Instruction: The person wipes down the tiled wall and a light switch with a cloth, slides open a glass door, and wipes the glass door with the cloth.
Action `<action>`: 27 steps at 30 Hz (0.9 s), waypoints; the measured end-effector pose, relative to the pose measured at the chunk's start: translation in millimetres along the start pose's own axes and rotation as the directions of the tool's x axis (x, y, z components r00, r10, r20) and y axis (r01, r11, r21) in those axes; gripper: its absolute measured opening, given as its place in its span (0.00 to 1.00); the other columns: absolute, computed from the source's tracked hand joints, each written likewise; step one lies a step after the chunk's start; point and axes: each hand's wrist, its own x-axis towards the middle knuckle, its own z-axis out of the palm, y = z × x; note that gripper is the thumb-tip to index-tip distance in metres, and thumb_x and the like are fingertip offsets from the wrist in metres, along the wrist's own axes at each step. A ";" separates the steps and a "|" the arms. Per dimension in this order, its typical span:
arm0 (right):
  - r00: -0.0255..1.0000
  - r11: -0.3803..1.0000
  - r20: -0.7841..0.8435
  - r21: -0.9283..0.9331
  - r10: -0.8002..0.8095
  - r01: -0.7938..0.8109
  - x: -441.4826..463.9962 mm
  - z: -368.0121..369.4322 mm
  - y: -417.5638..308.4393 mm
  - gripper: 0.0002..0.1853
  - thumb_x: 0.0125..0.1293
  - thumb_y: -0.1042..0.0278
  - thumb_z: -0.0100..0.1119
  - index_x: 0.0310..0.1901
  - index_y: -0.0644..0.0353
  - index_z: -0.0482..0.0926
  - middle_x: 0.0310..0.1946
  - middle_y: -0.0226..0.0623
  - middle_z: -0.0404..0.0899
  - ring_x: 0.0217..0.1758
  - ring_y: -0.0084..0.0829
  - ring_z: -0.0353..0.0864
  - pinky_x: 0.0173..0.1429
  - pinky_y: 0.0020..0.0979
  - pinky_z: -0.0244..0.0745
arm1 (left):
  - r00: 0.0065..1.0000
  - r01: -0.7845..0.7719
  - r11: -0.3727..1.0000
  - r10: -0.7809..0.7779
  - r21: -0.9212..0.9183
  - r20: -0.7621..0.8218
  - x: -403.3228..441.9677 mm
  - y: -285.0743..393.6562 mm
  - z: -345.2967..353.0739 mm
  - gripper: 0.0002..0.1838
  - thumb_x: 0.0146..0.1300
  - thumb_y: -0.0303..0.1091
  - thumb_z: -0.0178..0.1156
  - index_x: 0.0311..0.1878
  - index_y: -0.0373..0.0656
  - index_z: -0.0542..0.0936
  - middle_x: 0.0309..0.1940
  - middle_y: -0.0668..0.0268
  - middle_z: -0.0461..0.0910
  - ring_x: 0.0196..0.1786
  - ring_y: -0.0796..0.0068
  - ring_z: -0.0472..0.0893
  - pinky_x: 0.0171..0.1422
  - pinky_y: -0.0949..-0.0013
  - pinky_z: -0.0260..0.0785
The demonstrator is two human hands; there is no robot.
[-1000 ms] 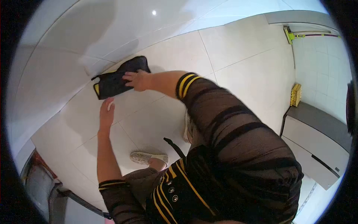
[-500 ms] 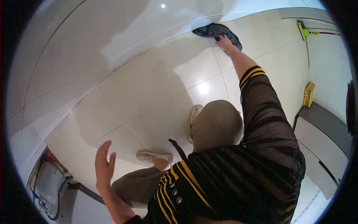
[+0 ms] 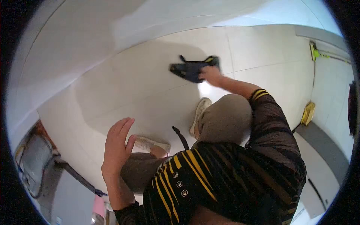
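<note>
My right hand (image 3: 211, 76) grips a dark cloth (image 3: 188, 71) with small yellow patches at its ends. The cloth is bunched and blurred over the pale tiled floor (image 3: 157, 97); whether it touches the tiles I cannot tell. Its far end points left, and a strip sticks up from it. My left hand (image 3: 118, 144) hangs in the air at lower left, holding nothing, its fingers stretched out and thumb apart. Below that hand are my shoe and bent leg.
A white wall (image 3: 86, 41) borders the floor at the back. On the right, a yellow object (image 3: 308, 113) stands at the end of a dark-topped cabinet (image 3: 322, 142). A green-headed tool (image 3: 315, 53) leans at upper right. A grey metallic object (image 3: 35, 159) is at lower left.
My right hand has drawn the dark cloth away from the wall, toward my body and to the left. My left hand has risen and shifted right. The view has shifted slightly.
</note>
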 end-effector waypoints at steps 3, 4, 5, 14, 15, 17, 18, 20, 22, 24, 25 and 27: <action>0.885 0.885 0.049 0.017 0.463 -0.465 -26.7 0.9 68.3 0.10 0.56 0.70 0.51 0.38 0.52 0.81 0.39 0.44 0.77 0.47 0.48 0.76 0.47 0.45 0.73 | 0.999 0.033 0.999 -0.033 -0.021 -0.004 -15.8 -8.8 -0.6 0.25 0.58 0.30 0.58 0.61 0.47 0.68 0.59 0.59 0.70 0.62 0.56 0.66 0.67 0.57 0.58; 0.791 0.786 0.073 0.085 0.608 -0.612 -21.0 -24.8 71.1 0.10 0.56 0.70 0.51 0.38 0.56 0.80 0.39 0.48 0.78 0.46 0.50 0.77 0.48 0.46 0.73 | 1.000 0.020 0.999 -0.020 -0.040 0.009 -19.3 -10.0 0.1 0.26 0.57 0.30 0.58 0.61 0.46 0.68 0.58 0.58 0.70 0.62 0.56 0.67 0.67 0.57 0.57; 0.671 0.656 0.107 0.145 0.734 -0.741 -11.3 -54.3 68.4 0.10 0.55 0.70 0.51 0.38 0.60 0.79 0.39 0.51 0.79 0.46 0.52 0.77 0.49 0.47 0.73 | 0.999 0.045 0.997 -0.045 -0.059 -0.002 -23.0 -10.8 0.3 0.26 0.57 0.30 0.58 0.61 0.46 0.68 0.58 0.58 0.70 0.62 0.56 0.67 0.67 0.57 0.57; 0.912 0.894 -0.032 0.214 0.409 -0.394 192.9 -32.0 -34.4 0.33 0.47 0.65 0.65 0.56 0.65 0.66 0.51 0.59 0.69 0.55 0.57 0.68 0.62 0.44 0.65 | 0.962 -0.265 0.953 0.250 -0.149 -0.109 -32.6 4.7 6.1 0.26 0.54 0.31 0.60 0.57 0.43 0.68 0.56 0.54 0.69 0.60 0.54 0.68 0.66 0.54 0.58; 0.955 0.954 -0.075 0.116 0.287 -0.277 211.3 -31.2 -59.3 0.31 0.48 0.66 0.64 0.56 0.62 0.67 0.51 0.58 0.68 0.55 0.56 0.68 0.61 0.44 0.67 | 0.953 -0.298 0.942 0.284 -0.155 -0.105 -31.3 4.9 9.0 0.26 0.54 0.32 0.61 0.57 0.43 0.68 0.55 0.53 0.69 0.59 0.53 0.68 0.66 0.54 0.58; 0.941 0.925 0.070 0.168 0.332 -0.340 240.3 -49.2 -120.1 0.27 0.54 0.69 0.57 0.57 0.63 0.66 0.57 0.48 0.65 0.56 0.54 0.68 0.59 0.44 0.69 | 0.954 -0.296 0.941 0.283 -0.166 -0.100 -30.6 4.3 10.6 0.25 0.54 0.33 0.61 0.56 0.42 0.69 0.54 0.53 0.69 0.59 0.53 0.68 0.66 0.53 0.58; 0.949 0.933 0.082 0.176 0.304 -0.314 248.2 -43.9 -137.3 0.27 0.54 0.69 0.57 0.57 0.63 0.66 0.57 0.48 0.65 0.56 0.54 0.68 0.59 0.44 0.69 | 0.954 -0.299 0.940 0.290 -0.166 -0.079 -31.3 2.5 10.8 0.25 0.54 0.34 0.61 0.56 0.42 0.69 0.53 0.53 0.70 0.59 0.54 0.68 0.65 0.54 0.58; 0.996 1.000 0.088 -0.010 -0.011 0.012 257.7 -32.3 -163.3 0.24 0.55 0.73 0.53 0.56 0.57 0.67 0.54 0.47 0.67 0.53 0.51 0.72 0.54 0.44 0.73 | 0.961 -0.277 0.944 0.271 -0.180 -0.057 -33.0 -0.9 11.0 0.25 0.54 0.35 0.60 0.56 0.42 0.69 0.53 0.53 0.70 0.59 0.54 0.68 0.65 0.54 0.58; 0.963 0.978 0.192 -0.053 -0.187 0.201 256.6 -30.4 -170.2 0.23 0.55 0.74 0.52 0.56 0.55 0.68 0.53 0.47 0.68 0.53 0.50 0.73 0.54 0.44 0.73 | 0.956 -0.290 0.935 0.274 -0.202 -0.106 -38.5 -7.5 10.4 0.25 0.54 0.35 0.60 0.56 0.42 0.69 0.51 0.53 0.71 0.59 0.55 0.68 0.65 0.54 0.58; 0.871 0.938 0.412 -0.098 -0.267 0.334 252.4 -52.2 -164.7 0.22 0.54 0.74 0.51 0.54 0.53 0.71 0.52 0.48 0.71 0.54 0.48 0.74 0.54 0.45 0.73 | 0.964 -0.261 0.942 0.243 -0.211 -0.110 -44.7 -13.7 8.3 0.25 0.54 0.35 0.60 0.56 0.41 0.69 0.51 0.53 0.71 0.58 0.55 0.69 0.65 0.54 0.58; 0.897 0.935 0.322 -0.082 -0.303 0.345 250.2 -49.7 -145.4 0.17 0.51 0.76 0.53 0.45 0.51 0.75 0.46 0.43 0.73 0.49 0.45 0.76 0.50 0.42 0.74 | 0.968 -0.245 0.947 0.225 -0.208 -0.113 -49.3 -17.6 6.6 0.25 0.54 0.35 0.60 0.56 0.41 0.69 0.51 0.52 0.71 0.58 0.55 0.69 0.65 0.54 0.58; 0.860 0.939 0.504 -0.251 -0.082 0.236 255.9 -69.1 -119.5 0.14 0.52 0.72 0.52 0.42 0.56 0.79 0.52 0.51 0.74 0.53 0.47 0.75 0.54 0.41 0.72 | 0.979 -0.199 0.943 0.183 -0.267 -0.086 -57.7 -15.9 6.5 0.25 0.55 0.34 0.59 0.56 0.41 0.69 0.50 0.52 0.72 0.58 0.55 0.69 0.64 0.54 0.58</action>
